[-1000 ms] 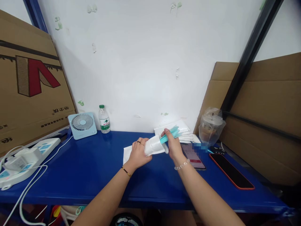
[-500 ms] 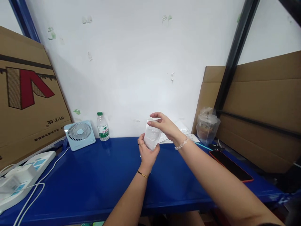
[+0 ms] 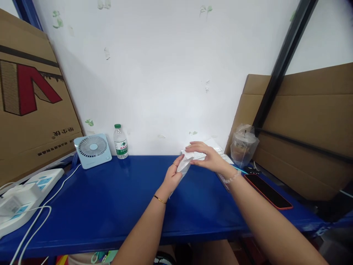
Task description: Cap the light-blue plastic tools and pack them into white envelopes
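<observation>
My left hand [image 3: 171, 180] is closed around the lower part of a thin white packet [image 3: 183, 166], held tilted above the blue table. My right hand [image 3: 211, 159] is at the packet's upper end, its thumb below and fingers above, with white material between them. The packet looks creased and partly translucent; what it contains cannot be made out. Behind the right hand, flat white sheets or bags [image 3: 216, 145] lie against the wall, partly hidden by that hand.
On the blue table [image 3: 110, 206] stand a light blue fan [image 3: 93, 150] and a water bottle [image 3: 120, 142] at the left. A white power strip [image 3: 41, 191] with cables is nearer. A phone [image 3: 267, 191] and a bagged drink cup [image 3: 244, 145] are at the right, beside cardboard [image 3: 309, 136].
Both hands have shifted lower in the view, and the right hand slightly rightward. The packet has turned from showing its broad face to a narrower, more folded side. The camera view has also shifted.
</observation>
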Demonstrator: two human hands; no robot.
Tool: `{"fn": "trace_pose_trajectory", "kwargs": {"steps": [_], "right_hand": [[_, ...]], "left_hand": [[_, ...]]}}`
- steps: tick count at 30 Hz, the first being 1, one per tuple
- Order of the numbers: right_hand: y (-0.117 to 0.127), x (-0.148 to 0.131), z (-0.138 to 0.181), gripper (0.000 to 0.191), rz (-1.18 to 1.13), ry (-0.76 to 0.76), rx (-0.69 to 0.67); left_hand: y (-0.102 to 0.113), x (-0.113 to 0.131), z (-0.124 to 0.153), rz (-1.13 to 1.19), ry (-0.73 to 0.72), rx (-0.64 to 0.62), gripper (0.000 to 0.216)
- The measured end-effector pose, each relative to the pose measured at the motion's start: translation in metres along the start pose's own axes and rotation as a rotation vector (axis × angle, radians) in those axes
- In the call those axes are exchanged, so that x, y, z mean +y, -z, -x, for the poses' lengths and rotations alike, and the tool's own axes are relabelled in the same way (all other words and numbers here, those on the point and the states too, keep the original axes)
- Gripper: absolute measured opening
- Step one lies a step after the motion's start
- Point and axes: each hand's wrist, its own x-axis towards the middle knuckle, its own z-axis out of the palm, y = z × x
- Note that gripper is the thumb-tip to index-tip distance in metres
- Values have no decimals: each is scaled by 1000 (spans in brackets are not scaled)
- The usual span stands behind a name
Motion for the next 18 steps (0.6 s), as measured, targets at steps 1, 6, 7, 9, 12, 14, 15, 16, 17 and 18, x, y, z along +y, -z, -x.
{"fn": "trace_pose_trajectory", "kwargs": {"steps": [1, 6, 7, 9, 12, 14, 15, 16, 17, 18], "right_hand": [[8, 1, 1, 27, 20, 5, -58], [16, 8, 5, 22, 91, -150, -23], [12, 13, 5, 24, 119, -200, 45], [-1, 28, 5, 29, 186, -311, 170], [-33, 62, 0, 34, 252, -516, 256], [-62, 86, -9, 35, 242, -666, 206], [-78, 97, -15, 35, 221, -742, 158], [-95, 107, -21, 35, 207, -767, 126], [-112, 116, -28, 35, 203, -784, 105], [-127, 124, -35, 35, 205, -803, 86]], "left_hand": [[7, 4, 0, 41, 41, -98, 61], [42, 12, 0, -82, 189, -363, 75], [51, 8, 1, -120, 242, -371, 72], [73, -4, 1, -132, 401, -405, 48], [112, -29, -2, 58, 575, -242, 40], [136, -47, -7, 163, 628, 66, 52], [146, -57, -11, 161, 658, 247, 57], [155, -66, -15, 126, 679, 421, 59], [162, -75, -18, 98, 677, 514, 60], [167, -83, -22, 81, 671, 578, 61]]}}
